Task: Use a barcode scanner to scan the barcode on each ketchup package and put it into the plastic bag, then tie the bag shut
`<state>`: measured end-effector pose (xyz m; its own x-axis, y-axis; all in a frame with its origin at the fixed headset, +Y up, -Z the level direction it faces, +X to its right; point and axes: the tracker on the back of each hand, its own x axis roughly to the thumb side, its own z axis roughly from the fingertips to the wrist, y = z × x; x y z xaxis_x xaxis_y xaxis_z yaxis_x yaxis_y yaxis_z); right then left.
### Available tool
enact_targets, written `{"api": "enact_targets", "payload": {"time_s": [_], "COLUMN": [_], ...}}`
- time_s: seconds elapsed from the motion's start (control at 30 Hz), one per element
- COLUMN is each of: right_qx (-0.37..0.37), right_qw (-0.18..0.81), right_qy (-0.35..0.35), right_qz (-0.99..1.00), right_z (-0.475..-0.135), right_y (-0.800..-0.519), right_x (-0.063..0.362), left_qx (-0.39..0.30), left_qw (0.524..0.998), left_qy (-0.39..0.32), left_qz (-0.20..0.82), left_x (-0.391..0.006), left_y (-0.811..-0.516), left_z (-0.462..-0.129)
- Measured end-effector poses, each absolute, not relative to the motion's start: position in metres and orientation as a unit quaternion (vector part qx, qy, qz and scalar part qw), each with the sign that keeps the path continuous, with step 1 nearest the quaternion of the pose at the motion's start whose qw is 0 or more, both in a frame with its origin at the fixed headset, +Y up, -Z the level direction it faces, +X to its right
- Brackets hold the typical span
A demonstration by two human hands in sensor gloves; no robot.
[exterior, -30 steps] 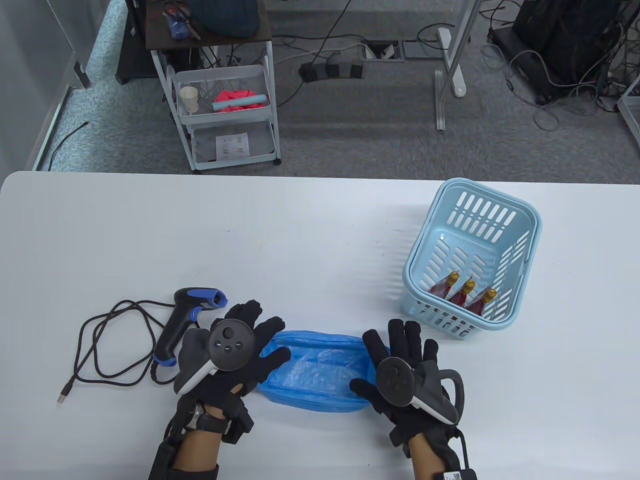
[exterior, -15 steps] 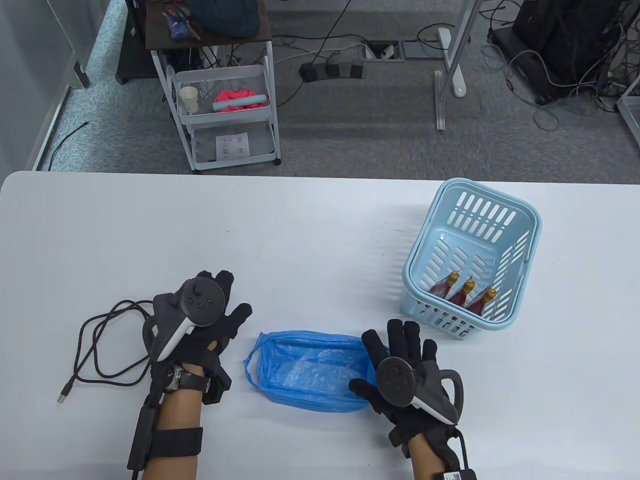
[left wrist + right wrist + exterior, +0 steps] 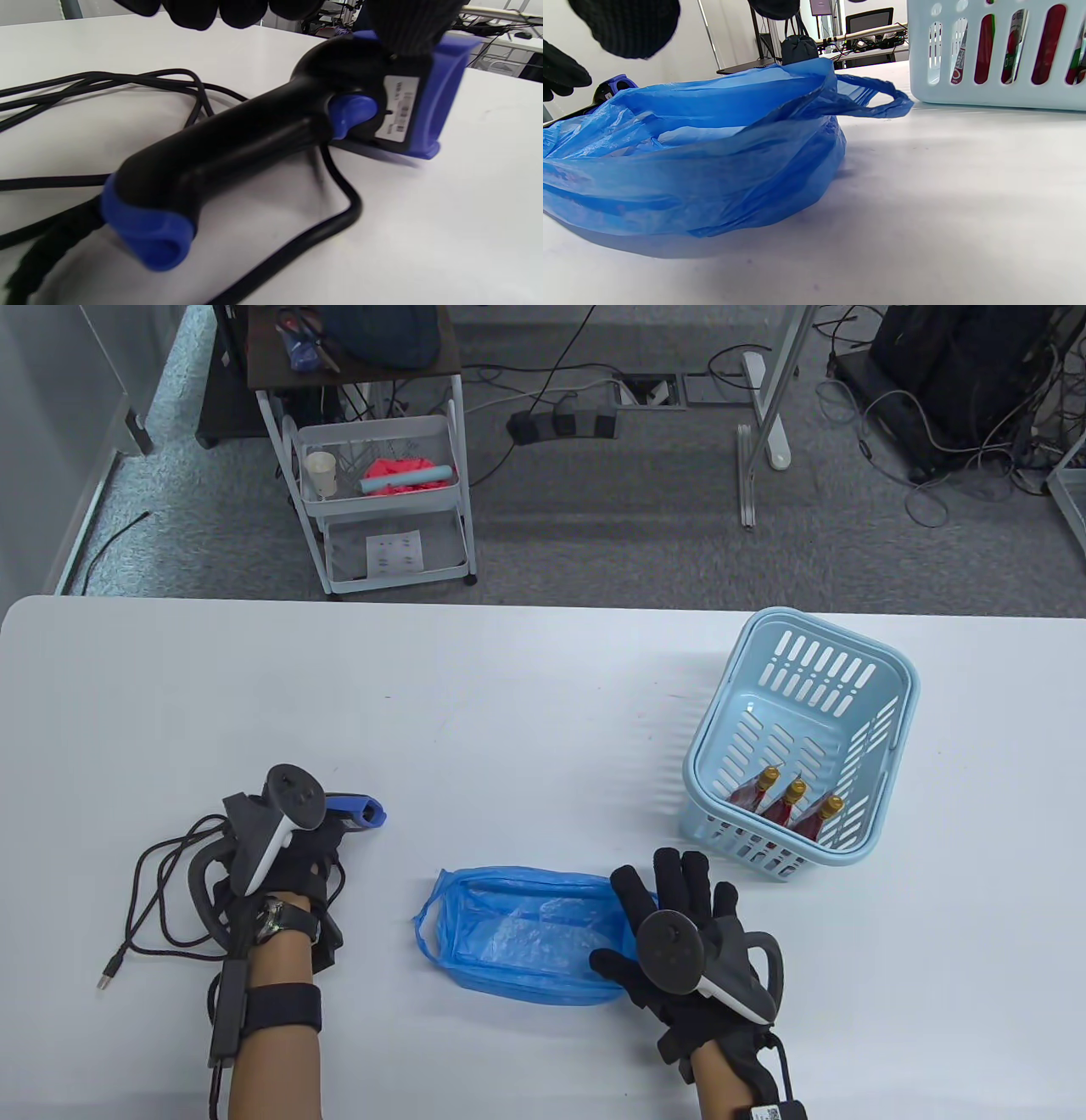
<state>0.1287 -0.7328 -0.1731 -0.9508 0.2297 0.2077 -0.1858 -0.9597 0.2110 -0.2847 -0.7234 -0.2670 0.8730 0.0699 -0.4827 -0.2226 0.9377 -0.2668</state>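
The black and blue barcode scanner point(image 3: 254, 131) lies on its side on the table, only its blue head point(image 3: 361, 810) showing past my left hand point(image 3: 293, 857). That hand hovers over the handle; its fingers point(image 3: 212, 10) hang above the grip without closing round it, and one fingertip touches the head. The blue plastic bag point(image 3: 517, 933) lies open and low at the front centre. My right hand point(image 3: 679, 899) rests with spread, straight fingers at the bag's right end. Three red ketchup packages point(image 3: 793, 806) with gold caps lie in the light blue basket point(image 3: 899, 670).
The scanner's black cable point(image 3: 161, 882) loops on the table to the left of my left hand, ending in a plug point(image 3: 106, 980). The basket point(image 3: 997, 93) stands just right of the bag point(image 3: 691, 169). A white cart point(image 3: 382, 500) stands beyond the table's far edge.
My left hand left the bag's left end, swung left onto the scanner and turned on edge over the handle. The right hand and the bag barely moved.
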Motion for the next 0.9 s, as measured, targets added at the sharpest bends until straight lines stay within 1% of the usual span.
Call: {"api": "enact_targets", "payload": {"time_s": [0.17,0.43,0.6,0.9], "right_qx": [0.117,0.116,0.115,0.115], "right_qw": [0.108,0.11,0.11,0.111], "right_qy": [0.093,0.095,0.097,0.099], "right_qz": [0.983,0.983,0.982,0.982], "right_z": [-0.173,-0.173,-0.174,-0.173], "right_y": [-0.732,-0.732,-0.732,-0.732], "right_x": [0.129,0.129,0.129,0.129], "left_qx": [-0.18,-0.196,-0.198,-0.21], "left_qw": [0.948,0.943,0.941,0.928], "left_qy": [0.253,0.258,0.261,0.272], "left_qz": [0.076,0.069,0.083,0.145], "left_x": [-0.291,-0.29,-0.29,-0.295], "left_y": [-0.737,-0.749,-0.749,-0.753], "left_z": [-0.267,-0.271,-0.272,-0.272]}}
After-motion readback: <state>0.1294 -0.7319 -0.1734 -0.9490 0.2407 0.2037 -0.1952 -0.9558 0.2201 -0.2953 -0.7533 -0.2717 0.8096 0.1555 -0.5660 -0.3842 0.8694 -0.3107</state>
